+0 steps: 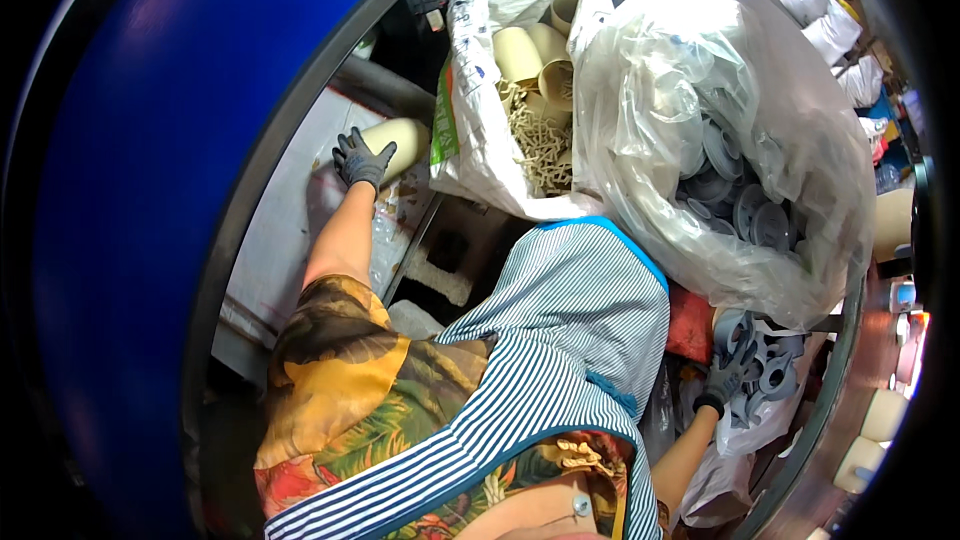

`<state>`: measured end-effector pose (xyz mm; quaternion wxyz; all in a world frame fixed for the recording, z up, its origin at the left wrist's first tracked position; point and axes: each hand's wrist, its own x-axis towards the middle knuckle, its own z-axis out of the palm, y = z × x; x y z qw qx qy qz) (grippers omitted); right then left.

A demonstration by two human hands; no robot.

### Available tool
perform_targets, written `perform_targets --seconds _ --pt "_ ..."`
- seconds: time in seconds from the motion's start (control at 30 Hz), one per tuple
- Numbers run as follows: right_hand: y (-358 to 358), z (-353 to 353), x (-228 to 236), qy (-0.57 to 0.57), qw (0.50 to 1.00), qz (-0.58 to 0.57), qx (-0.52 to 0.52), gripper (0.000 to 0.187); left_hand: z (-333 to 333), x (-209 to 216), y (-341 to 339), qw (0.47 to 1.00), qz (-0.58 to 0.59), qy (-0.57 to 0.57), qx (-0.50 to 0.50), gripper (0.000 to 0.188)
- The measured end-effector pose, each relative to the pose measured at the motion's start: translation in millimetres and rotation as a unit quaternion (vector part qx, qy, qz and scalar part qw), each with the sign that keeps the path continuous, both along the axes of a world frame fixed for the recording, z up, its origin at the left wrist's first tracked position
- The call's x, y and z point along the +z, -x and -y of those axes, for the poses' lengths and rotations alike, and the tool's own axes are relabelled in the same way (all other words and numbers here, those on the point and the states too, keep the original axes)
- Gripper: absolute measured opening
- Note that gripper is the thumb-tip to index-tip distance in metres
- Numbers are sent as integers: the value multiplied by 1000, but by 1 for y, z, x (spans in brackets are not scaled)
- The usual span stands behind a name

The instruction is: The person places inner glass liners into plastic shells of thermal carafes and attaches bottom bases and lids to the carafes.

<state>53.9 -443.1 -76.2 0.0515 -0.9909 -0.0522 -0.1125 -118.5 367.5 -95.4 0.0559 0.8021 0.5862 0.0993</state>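
Left hand (360, 157), in a grey glove with dark fingertips, bare forearm above the cuff: laid over one end of a cream cup (404, 145), fingers spread, thumb along the side; grip moderately wide, holding the cup. Cup on its side, resting on a pale surface (285, 225) at left, close beside the white bag (488, 5). Right hand (727, 380), gloved to match, reaching down at lower right among grey rings (777, 377); fingers at the rings, one ring (733, 324) just beyond the fingertips; cannot tell from this angle whether grip closed on any. Rings heaped in a thin plastic bag (765, 432), with a red packet (688, 324) just to the left. In the white bag, mouth open: several more cream cups, tumbled, above a tangle of beige strips (543, 155). Touching it on the right, a large clear bag (635, 180), loosely open, filled with grey discs (745, 202). Between the arms, a striped apron (595, 285) with blue hem, over a patterned shirt (340, 380). At far left, a broad blue panel (130, 240). At upper right, white sacks (830, 32), piled.
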Motion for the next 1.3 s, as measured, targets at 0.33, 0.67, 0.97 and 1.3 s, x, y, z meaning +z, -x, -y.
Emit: perform_targets --seconds 0.33,0.67,0.97,1.3 --pt "22 21 2 6 998 -36 -58 75 -32 -85 -16 934 193 256 156 98" --pt "-22 -78 98 -8 998 65 -11 61 37 78 71 808 568 149 -54 57" --pt "7 -77 81 10 994 94 -49 83 191 102 -12 451 533 680 -222 44" --pt "92 -202 130 -580 770 -91 251 114 347 140 -72 661 418 454 -426 49"
